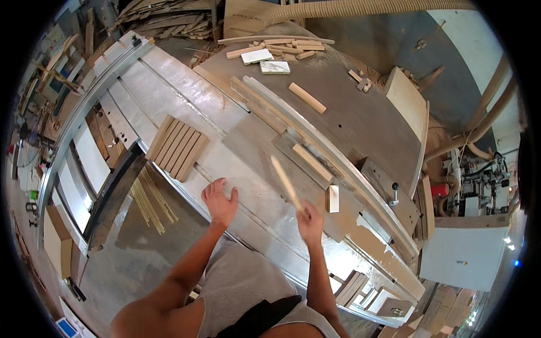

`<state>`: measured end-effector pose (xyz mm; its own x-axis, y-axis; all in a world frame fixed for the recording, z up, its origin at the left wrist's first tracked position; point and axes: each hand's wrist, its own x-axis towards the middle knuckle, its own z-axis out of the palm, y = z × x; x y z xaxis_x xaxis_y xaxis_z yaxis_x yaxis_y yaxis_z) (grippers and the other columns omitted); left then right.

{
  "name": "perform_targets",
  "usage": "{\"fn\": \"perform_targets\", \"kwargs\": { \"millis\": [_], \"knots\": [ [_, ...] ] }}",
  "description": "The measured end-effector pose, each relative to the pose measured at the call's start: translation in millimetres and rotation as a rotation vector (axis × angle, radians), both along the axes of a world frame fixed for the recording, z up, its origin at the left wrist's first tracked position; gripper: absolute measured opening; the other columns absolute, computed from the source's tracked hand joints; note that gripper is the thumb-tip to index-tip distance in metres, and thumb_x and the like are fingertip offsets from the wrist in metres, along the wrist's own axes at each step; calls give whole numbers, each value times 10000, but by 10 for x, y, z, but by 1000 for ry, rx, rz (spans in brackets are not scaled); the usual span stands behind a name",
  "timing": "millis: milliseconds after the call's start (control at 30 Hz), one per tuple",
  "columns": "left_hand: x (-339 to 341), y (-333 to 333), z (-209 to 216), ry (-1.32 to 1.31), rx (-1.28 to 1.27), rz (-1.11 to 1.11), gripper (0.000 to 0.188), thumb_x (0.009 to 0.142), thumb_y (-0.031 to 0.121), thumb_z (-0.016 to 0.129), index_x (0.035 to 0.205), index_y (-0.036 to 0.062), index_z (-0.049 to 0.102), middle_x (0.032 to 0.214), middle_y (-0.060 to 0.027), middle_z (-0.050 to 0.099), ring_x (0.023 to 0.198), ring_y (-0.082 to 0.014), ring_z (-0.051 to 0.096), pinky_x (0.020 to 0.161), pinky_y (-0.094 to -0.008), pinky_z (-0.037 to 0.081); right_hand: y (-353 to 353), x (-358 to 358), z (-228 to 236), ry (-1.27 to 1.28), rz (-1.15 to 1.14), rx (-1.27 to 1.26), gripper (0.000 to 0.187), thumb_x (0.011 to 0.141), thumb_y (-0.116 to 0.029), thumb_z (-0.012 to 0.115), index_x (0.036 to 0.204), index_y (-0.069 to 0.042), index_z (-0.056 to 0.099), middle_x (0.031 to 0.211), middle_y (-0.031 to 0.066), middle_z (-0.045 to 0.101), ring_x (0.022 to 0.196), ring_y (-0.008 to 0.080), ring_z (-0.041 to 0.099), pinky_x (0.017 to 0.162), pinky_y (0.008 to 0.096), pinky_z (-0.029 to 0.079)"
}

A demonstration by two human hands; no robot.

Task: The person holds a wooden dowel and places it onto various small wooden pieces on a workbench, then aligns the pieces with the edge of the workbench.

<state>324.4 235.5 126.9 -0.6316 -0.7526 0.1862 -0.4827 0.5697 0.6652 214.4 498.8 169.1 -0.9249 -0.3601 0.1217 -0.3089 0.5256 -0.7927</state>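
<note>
My right hand grips one end of a slim, pale wooden stick, which points up and away over the metal saw table and is blurred by motion. My left hand hovers near the table's front edge, fingers apart and holding nothing. Just beyond it lies a row of several brown wood strips, side by side. To the right of the stick, a light wood strip lies along the inner side of the long fence. A small pale block stands close to my right hand.
Past the fence, a loose wood piece and a pile of offcuts with two white-faced blocks lie on the dark tabletop. A lever handle sticks up at right. More strips lie at the near right. Thin sticks are below left.
</note>
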Motion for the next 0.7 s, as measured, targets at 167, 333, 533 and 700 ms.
{"fn": "perform_targets", "kwargs": {
  "millis": [167,333,533,700],
  "knots": [
    [-758,-575,-73,254,-42,-144,281,894,220,720,1094,36,649,905,-129,676,887,-346,655,791,-451,513,666,1210,-187,-427,-190,88,458,858,-98,744,1295,7,656,752,103,677,607,123,599,560,312,496],
    [-2136,-1272,-177,-252,110,-108,457,944,468,628,1137,60,699,1074,-173,699,1085,-385,653,934,-559,478,744,1740,-413,-345,-380,146,421,830,-172,762,1226,-42,697,848,159,736,772,297,720,699,406,559],
    [-2922,-1654,-383,-354,411,73,625,869,560,693,1286,95,692,1375,-177,644,1288,-406,586,1107,-633,354,526,1700,-337,-276,-561,314,416,812,-281,770,1173,-79,728,863,177,747,772,345,730,719,441,568],
    [-2999,-1837,-726,55,717,84,436,895,374,716,1203,66,696,1249,-134,694,1193,-355,630,1005,-519,470,575,1669,-370,-222,-547,332,377,817,-333,751,1119,-108,746,854,159,750,771,380,721,711,465,563]
  ]
}}
